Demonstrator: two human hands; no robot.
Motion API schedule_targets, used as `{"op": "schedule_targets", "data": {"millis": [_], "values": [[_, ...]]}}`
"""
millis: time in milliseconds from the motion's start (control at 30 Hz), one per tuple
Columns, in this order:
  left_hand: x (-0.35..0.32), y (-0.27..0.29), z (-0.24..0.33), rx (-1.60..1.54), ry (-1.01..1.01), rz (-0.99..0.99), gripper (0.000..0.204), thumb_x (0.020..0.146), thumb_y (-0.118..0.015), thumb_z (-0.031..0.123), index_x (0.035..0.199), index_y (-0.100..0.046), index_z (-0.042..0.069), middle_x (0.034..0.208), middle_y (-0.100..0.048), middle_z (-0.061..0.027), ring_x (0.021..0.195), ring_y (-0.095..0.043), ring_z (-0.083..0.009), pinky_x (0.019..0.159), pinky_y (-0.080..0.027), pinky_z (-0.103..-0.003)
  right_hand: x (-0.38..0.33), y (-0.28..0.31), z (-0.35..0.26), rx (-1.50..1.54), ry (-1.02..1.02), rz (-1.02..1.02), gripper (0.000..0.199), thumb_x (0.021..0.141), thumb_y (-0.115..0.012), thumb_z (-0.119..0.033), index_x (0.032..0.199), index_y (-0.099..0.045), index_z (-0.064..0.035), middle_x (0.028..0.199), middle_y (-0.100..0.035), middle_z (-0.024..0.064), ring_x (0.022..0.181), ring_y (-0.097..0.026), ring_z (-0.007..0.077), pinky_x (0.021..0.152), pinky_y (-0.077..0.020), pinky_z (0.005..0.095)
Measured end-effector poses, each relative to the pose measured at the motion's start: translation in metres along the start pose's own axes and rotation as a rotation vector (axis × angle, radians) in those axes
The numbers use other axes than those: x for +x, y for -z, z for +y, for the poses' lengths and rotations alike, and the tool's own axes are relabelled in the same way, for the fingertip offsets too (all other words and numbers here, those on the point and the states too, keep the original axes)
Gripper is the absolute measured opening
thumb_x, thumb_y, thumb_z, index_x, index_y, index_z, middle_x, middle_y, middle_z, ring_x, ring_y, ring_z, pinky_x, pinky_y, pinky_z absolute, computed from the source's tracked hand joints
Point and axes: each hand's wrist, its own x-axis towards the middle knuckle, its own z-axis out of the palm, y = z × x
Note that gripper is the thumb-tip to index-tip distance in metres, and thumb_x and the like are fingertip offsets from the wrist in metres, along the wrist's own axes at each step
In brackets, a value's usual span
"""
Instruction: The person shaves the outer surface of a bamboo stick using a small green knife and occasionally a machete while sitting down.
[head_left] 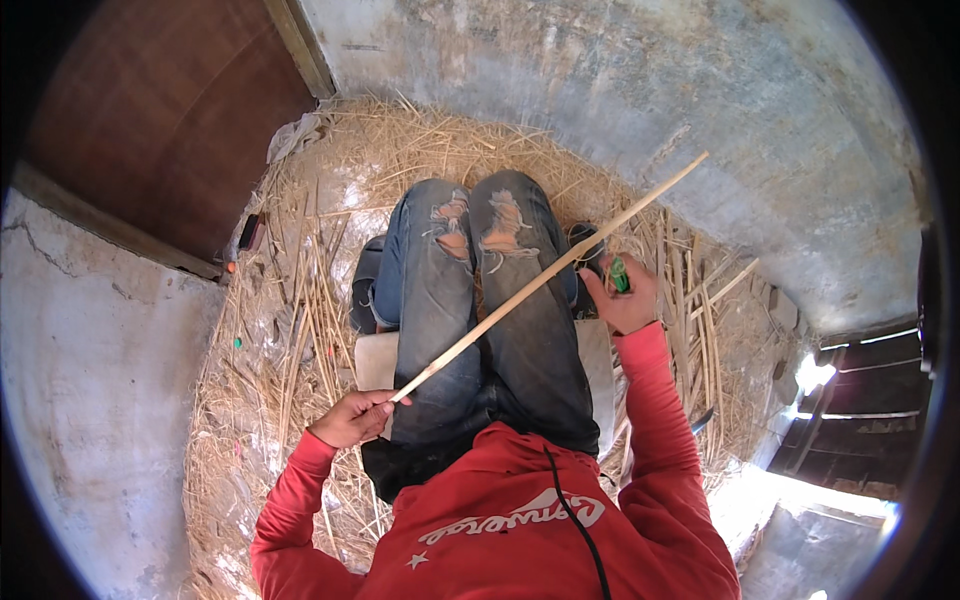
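Observation:
A long pale reed stalk [545, 275] runs slantwise across my knees in torn blue jeans [475, 300]. My left hand [352, 417] grips its lower end near my left thigh. My right hand [622, 293], out past my right knee, is closed around a small green-handled tool [618, 273] held against the stalk about midway along it. The stalk's far end points up toward the grey wall at the right. I sit on a pale low seat [372, 362] in a red hooded top.
Loose straw and cut reed stalks [300, 300] cover the floor around me, with a bundle of stalks [700, 290] on my right. A brown wooden door [170, 110] stands at the upper left. Grey plastered walls [700, 90] curve around the spot.

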Motion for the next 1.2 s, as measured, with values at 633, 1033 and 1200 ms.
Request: {"op": "schedule_targets", "data": {"millis": [633,1033,1200], "values": [[-0.003,0.004,0.02,0.268,0.009,0.057,0.033,0.111,-0.049,0.025,0.134,-0.061,0.005,0.068,-0.043,0.0047,0.06,-0.04,-0.005,0.057,-0.036,-0.023,0.032,-0.021,0.045,0.895,-0.471,-0.052,0.012,0.099,-0.06,-0.01,0.09,-0.063,-0.0039,0.082,-0.059,0.0034,0.052,-0.047,0.0099,0.05,-0.0369,0.0257],[0.017,-0.002,0.016,0.351,-0.026,-0.009,0.03,0.112,-0.045,0.024,0.126,-0.063,0.005,0.068,-0.051,0.0018,0.063,-0.049,-0.0064,0.061,-0.043,-0.024,0.06,0.138,0.133,1.9,-0.189,0.596,0.021,0.106,-0.051,-0.022,0.099,-0.064,-0.0088,0.08,-0.065,0.0031,0.045,-0.035,0.0057,0.044,-0.0328,0.0218],[0.019,-0.022,0.018,0.25,-0.022,-0.026,0.029,0.112,-0.04,0.022,0.113,-0.061,0.002,0.065,-0.051,-0.0001,0.059,-0.05,-0.0082,0.058,-0.042,-0.025,0.029,0.193,0.156,-0.139,-0.652,0.478,0.057,0.103,-0.054,-0.05,0.131,-0.063,-0.0016,0.108,-0.073,0.0177,0.061,-0.056,0.0206,0.068,-0.0499,0.0347]]}}
